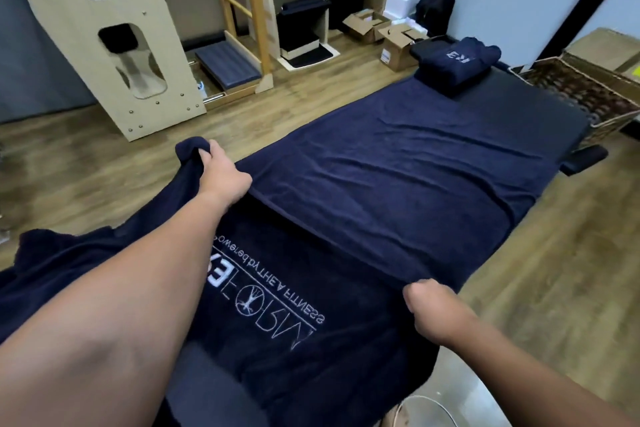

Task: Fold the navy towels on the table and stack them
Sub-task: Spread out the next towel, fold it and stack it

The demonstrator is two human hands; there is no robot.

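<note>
On the bench: a navy towel (398, 163) lies spread along the bench (540, 104), from the centre toward 1 o'clock, with soft wrinkles.
Near edge: a hem runs from 9 o'clock down to 5 o'clock, and under it we see another navy layer with white letters (273, 302); we cannot tell if it is the same towel or a second one.
Left hand: our left hand (221, 173), at 9 o'clock, pinches the hem corner, and bunched cloth stands up just beyond it.
Right hand: our right hand (429, 305), at 5 o'clock, has its fingers curled round the other end of the hem.
Stack: folded towels (460, 62) sit at 1 o'clock, at the far end of the bench.
Step in hand: we judge it is a fold of the spread towel, with both near corners held.
Next move: both corners should travel together, level and taut, to meet the far edge.
</note>
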